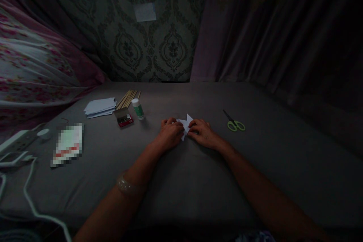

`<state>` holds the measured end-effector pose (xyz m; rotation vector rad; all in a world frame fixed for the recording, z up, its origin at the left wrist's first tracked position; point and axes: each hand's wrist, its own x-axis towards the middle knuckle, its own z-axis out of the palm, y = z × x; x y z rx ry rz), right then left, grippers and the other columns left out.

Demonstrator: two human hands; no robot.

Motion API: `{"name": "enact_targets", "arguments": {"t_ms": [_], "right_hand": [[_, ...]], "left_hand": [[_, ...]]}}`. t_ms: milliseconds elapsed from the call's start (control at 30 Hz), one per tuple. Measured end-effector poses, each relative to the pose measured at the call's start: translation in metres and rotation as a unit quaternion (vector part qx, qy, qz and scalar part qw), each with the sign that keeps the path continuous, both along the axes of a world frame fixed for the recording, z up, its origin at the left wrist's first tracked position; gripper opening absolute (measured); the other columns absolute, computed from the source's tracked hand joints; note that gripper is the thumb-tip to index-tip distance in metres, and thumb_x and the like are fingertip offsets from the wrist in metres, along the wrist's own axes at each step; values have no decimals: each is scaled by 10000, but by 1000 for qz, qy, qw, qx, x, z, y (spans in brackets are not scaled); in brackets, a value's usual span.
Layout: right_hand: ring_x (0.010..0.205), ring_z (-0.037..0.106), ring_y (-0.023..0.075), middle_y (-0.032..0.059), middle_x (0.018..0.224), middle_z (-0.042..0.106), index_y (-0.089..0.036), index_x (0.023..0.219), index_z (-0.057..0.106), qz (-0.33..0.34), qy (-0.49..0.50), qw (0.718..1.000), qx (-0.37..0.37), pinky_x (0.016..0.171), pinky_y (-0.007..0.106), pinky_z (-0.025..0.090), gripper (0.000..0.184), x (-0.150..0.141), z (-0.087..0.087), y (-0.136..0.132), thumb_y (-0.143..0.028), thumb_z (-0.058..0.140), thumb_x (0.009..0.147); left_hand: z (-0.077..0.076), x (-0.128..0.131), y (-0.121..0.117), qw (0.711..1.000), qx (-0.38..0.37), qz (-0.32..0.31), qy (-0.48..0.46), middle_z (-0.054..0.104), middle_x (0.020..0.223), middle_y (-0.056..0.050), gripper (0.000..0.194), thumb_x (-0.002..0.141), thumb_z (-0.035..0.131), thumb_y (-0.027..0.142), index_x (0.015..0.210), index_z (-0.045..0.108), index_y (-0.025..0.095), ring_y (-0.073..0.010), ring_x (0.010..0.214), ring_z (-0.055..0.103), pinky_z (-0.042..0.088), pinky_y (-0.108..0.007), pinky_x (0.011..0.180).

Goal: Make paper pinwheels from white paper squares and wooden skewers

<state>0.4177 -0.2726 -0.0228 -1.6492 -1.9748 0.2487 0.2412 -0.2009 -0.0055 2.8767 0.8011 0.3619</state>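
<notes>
A small piece of white paper (185, 124) with pointed corners sticking out lies between my hands at the middle of the grey cloth. My left hand (171, 135) is closed on its left side, fingers curled over the paper and partly hiding it. On the other side my right hand (203, 133) pinches the paper's right edge between thumb and fingers. One point rises above the hands and another pokes out below them. The paper looks folded or cut, but its full shape is covered by my fingers.
Green-handled scissors (235, 124) lie to the right. Left of my hands stand a glue bottle (138, 109) and an opened red box (124, 119) of small metal pieces. Behind are wooden sticks (127, 99) and stacked white paper (100, 107). A power strip (18, 141) with a white cable sits far left.
</notes>
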Motion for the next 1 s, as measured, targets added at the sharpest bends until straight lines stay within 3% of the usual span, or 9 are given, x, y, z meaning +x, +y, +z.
{"name": "enact_targets", "arguments": {"t_ms": [433, 1000], "right_hand": [[1009, 515, 230, 70, 1022, 612, -192, 746, 666, -135, 0, 991, -1, 857, 399, 351, 114, -12, -4, 4, -265, 618, 819], [949, 516, 229, 70, 938, 623, -201, 664, 648, -174, 12, 984, 35, 814, 393, 359, 140, -16, -9, 12, -274, 624, 781]], "left_hand": [[0, 0, 1, 1000, -5, -6, -1, 692, 1059, -47, 241, 858, 468, 206, 918, 700, 228, -268, 1067, 479, 265, -440, 887], [-1, 0, 1, 1000, -6, -12, -10, 703, 1017, -49, 222, 856, 470, 211, 886, 690, 221, -265, 1061, 486, 257, -442, 885]]}}
